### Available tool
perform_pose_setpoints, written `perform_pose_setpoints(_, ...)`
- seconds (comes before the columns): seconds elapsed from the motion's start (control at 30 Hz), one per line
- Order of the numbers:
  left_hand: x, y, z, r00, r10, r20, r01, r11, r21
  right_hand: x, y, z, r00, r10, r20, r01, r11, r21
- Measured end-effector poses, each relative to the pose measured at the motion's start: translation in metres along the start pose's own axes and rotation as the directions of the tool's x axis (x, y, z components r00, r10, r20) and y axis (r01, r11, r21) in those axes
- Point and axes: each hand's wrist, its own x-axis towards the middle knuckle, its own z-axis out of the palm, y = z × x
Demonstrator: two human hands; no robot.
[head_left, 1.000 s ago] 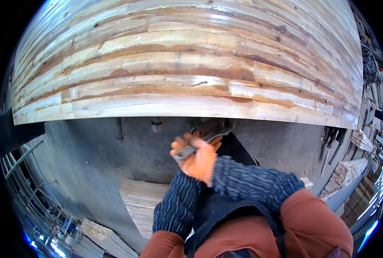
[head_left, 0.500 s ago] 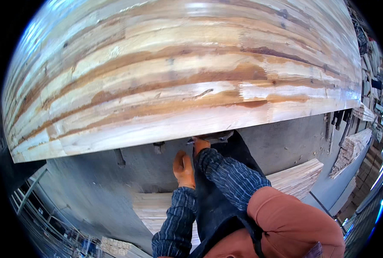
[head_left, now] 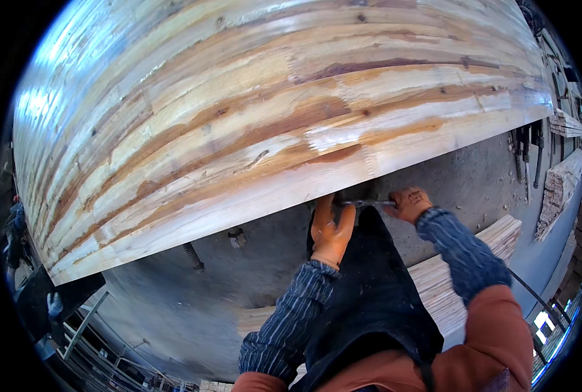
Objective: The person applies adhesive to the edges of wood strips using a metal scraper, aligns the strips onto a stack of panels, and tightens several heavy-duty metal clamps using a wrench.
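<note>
Orange gloves cover both my hands. My right hand [head_left: 411, 204] is closed around one end of a slim metal wrench-like tool [head_left: 372, 204], just in front of the wooden panel's near edge. The tool's other end reaches my left hand [head_left: 332, 232], whose thumb and fingers are spread in a V at that edge. The left fingertips are partly hidden, so their contact with the tool is unclear. The large panel [head_left: 238, 144] is made of joined wood strips with brown streaks and shiny wet-looking patches.
Threaded rods [head_left: 193, 257] and a metal clamp end [head_left: 236, 238] stick out beneath the panel's edge. Stacked wood strips [head_left: 460, 268] lie below on the right, and more stand farther right [head_left: 560, 189]. At the far left appears another person's gloved hand [head_left: 54, 306].
My right hand has moved right, away from my left, with the tool now showing between them. My left hand has moved up to the panel edge. The view has shifted right.
</note>
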Motion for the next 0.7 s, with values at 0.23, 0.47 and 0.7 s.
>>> perform_pose_setpoints(0.23, 0.031, -0.014, 0.045, 0.987, -0.029, -0.157, 0.068, 0.968, 0.243, -0.097, -0.036, -0.036, 0.996, -0.079, -0.034, 0.08, 0.996, 0.04)
perform_pose_setpoints(0.47, 0.081, -0.095, 0.081, 0.949, -0.171, -0.266, 0.171, 0.985, -0.025, -0.193, 0.04, 0.019, 0.771, 0.192, 0.608, -0.637, 0.233, 0.734)
perform_pose_setpoints(0.7, 0.095, -0.093, 0.016, 0.562, 0.161, 0.811, 0.811, 0.087, -0.579, -0.231, 0.129, 0.097, 0.686, 0.473, 0.552, -0.613, -0.032, 0.789)
